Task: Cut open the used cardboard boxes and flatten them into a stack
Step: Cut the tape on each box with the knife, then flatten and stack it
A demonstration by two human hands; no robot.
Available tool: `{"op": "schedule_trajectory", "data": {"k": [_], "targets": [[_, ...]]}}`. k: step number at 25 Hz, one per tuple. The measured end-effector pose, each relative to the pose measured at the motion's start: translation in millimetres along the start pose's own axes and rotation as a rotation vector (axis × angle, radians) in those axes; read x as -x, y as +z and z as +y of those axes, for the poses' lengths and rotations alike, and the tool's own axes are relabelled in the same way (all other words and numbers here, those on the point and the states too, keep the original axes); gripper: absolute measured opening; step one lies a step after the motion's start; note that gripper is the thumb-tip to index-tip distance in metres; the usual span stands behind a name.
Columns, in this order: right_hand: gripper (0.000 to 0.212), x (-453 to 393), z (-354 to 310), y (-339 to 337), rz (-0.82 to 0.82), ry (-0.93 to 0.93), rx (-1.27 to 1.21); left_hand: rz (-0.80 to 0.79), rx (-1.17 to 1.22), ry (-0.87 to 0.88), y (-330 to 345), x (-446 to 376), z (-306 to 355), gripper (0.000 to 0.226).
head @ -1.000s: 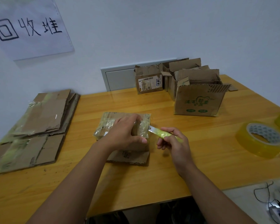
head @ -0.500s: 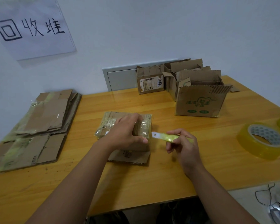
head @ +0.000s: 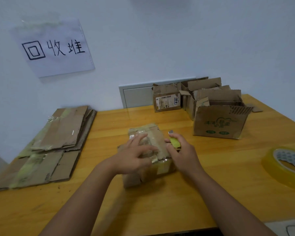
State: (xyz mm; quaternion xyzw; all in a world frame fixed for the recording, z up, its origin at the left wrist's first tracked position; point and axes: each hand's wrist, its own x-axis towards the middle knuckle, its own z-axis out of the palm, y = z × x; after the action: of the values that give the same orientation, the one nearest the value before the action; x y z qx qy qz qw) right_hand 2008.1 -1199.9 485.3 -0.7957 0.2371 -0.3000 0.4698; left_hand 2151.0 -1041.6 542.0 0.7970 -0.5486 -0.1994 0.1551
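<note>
A small taped cardboard box (head: pixel 157 137) lies in the middle of the wooden table (head: pixel 211 193). My left hand (head: pixel 134 155) rests on its top with the fingers spread. My right hand (head: pixel 181 153) is against the box's right side and holds a yellow-green utility knife (head: pixel 174 141), its short blade pointing up and away. A stack of flattened cardboard (head: pixel 54 142) lies at the table's left. Several opened boxes (head: pixel 218 121) stand at the back right.
A roll of clear yellowish tape (head: pixel 286 165) lies near the right edge. A paper sign with handwritten characters (head: pixel 53 48) hangs on the wall, and a grey wall panel (head: pixel 136 96) sits behind the table. Cables show at the lower right corner.
My right hand moved in from the right to the box's side, turning the knife so its blade points up. The left hand's fingers spread over the box top. The camera view shifted closer.
</note>
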Motion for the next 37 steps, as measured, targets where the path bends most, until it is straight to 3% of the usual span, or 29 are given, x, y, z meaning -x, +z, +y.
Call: {"op": "schedule_trajectory", "data": {"k": [2, 5, 9, 12, 14, 16, 20, 25, 27, 30, 34, 37], "targets": [[0.03, 21, -1, 7, 0.047, -0.017, -0.057, 0.188, 0.138, -0.116, 5, -2, 2, 0.05], [0.022, 44, -10, 16, 0.04, -0.136, -0.065, 0.319, 0.035, -0.349, 10, -8, 3, 0.072], [0.034, 25, -14, 1, 0.096, -0.13, -0.028, 0.183, -0.028, -0.174, -1, -7, -1, 0.069], [0.058, 5, -13, -4, -0.077, 0.025, 0.044, 0.04, -0.091, -0.056, -6, -6, 4, 0.063], [0.067, 10, -10, 4, -0.124, 0.096, 0.042, 0.069, -0.201, -0.023, -5, -6, 8, 0.062], [0.068, 27, -8, 16, -0.058, 0.129, 0.013, 0.173, -0.228, 0.013, 2, -8, 9, 0.059], [0.062, 47, -13, 37, 0.103, 0.172, -0.025, 0.312, -0.184, 0.001, 24, -15, 9, 0.047], [0.055, 55, -23, 39, 0.061, 0.257, -0.193, 0.339, -0.157, -0.032, 34, -18, 5, 0.045], [0.032, 45, -17, 21, 0.177, 0.286, -0.276, 0.334, -0.111, -0.02, 33, -17, 3, 0.044], [0.041, 23, -10, -10, 0.407, 0.317, -0.429, 0.376, -0.03, -0.01, 33, -16, 4, 0.041], [0.011, 4, -15, -8, 0.296, 0.372, -0.584, 0.42, -0.057, -0.021, 35, -15, 5, 0.037], [0.013, 6, -14, 3, 0.239, 0.389, -0.545, 0.454, -0.066, -0.034, 34, -13, 7, 0.034]]}}
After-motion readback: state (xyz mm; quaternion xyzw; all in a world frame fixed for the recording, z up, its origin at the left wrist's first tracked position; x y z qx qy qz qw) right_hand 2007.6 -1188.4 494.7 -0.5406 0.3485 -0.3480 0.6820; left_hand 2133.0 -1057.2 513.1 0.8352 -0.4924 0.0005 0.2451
